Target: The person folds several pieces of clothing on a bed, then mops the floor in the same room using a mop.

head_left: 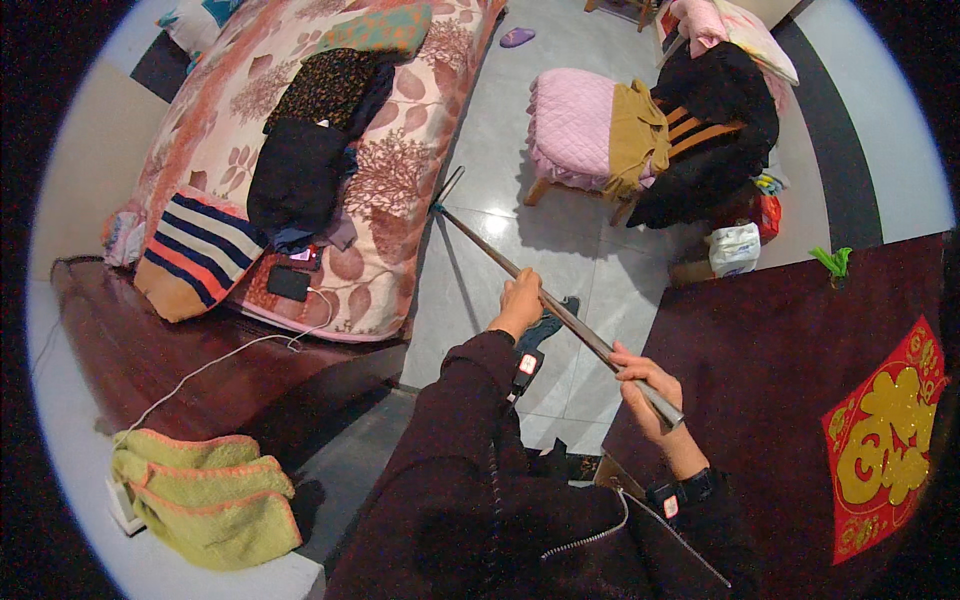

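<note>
Both hands are wrapped round a long metal pole (585,340) that slants from my lower right up toward the bed. My left hand (521,303) grips it around the middle, and my right hand (650,388) closes on it near its hollow-looking butt end. At the far end a teal joint meets a narrow bar-shaped head, close beside the bed's edge and over the grey tiled floor (520,240). Whether that head is a mop or a squeegee I cannot tell. Dark sleeves cover both forearms, with a strapped device at each wrist.
Left stands the patterned bed (385,210) with dark folded clothes (295,175), a striped cloth (200,255) and a phone (288,283). A pink-cushioned chair (570,125) is ahead right. A dark red panel (740,400) flanks me right; a yellow-green towel (210,500) lies lower left.
</note>
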`<move>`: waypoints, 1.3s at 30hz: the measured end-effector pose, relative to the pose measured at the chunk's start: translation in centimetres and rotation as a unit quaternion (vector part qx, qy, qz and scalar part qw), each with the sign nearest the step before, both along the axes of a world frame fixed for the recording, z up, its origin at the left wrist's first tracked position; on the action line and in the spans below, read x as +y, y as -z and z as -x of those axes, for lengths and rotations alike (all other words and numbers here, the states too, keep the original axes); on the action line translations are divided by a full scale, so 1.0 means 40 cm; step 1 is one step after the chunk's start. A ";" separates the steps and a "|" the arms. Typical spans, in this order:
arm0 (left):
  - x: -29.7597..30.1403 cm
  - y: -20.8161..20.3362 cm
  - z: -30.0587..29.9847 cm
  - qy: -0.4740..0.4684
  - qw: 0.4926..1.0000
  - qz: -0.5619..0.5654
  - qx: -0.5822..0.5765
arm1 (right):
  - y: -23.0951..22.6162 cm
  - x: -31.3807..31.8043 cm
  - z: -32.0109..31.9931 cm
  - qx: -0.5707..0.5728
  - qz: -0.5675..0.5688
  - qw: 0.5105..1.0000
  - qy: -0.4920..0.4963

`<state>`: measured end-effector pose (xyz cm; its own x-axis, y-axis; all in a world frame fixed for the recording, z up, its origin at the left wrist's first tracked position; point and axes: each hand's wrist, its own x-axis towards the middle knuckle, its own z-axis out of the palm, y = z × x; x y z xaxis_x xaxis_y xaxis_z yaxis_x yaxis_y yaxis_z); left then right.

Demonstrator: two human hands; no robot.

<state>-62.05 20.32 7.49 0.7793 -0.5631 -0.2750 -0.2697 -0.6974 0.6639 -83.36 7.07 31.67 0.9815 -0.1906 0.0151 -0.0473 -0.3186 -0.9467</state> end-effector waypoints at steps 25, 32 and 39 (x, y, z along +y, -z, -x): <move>-0.198 -0.255 1.025 0.271 0.950 0.156 0.015 | -0.427 -0.094 0.965 -0.076 0.005 0.983 0.166; 0.083 -0.135 0.913 0.142 0.980 0.076 -0.118 | -0.288 -0.047 0.819 -0.044 -0.038 0.998 0.020; 0.288 0.056 0.837 -0.013 0.994 0.047 -0.103 | -0.149 0.051 0.653 -0.041 -0.018 0.981 -0.191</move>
<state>-95.51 31.83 5.24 0.8281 -0.5578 -0.0561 -0.3891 -0.6440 0.6587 -109.47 9.10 37.62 0.9774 0.1882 0.0965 0.1450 -0.2641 -0.9535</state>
